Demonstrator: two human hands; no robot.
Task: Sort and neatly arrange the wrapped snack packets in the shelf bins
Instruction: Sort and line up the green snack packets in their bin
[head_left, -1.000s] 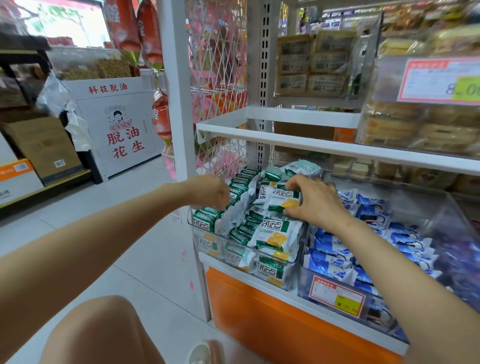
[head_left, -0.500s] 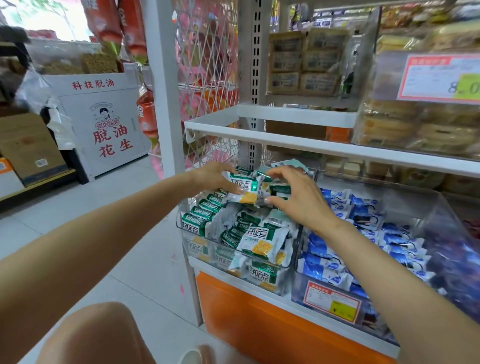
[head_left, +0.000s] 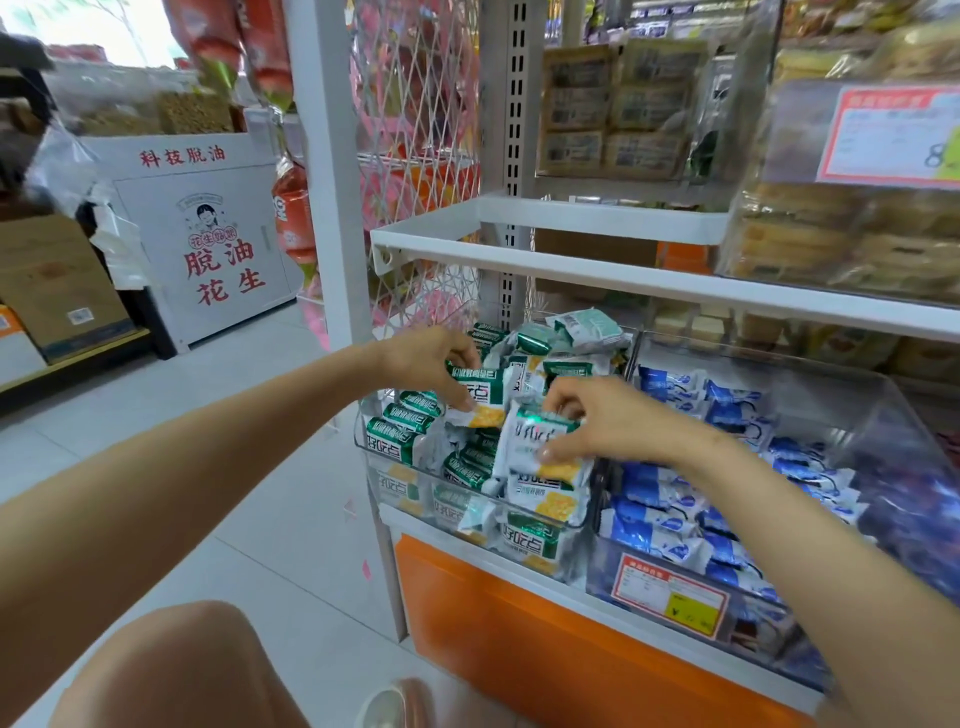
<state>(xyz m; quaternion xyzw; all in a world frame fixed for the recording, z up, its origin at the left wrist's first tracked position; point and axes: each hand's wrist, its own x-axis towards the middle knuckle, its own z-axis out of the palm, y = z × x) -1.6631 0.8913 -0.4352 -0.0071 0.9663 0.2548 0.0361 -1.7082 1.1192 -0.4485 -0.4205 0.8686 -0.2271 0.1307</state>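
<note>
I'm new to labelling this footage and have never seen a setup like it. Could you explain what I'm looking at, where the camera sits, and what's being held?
No machine here: these are a person's two bare hands, filmed by one wide-angle camera worn on the head, looking forward and down. The left hand pinches a green packet; the right hand pinches a second green packet. Both are over a clear bin packed with the same green snacks. Blue packets lie to its right.
</note>
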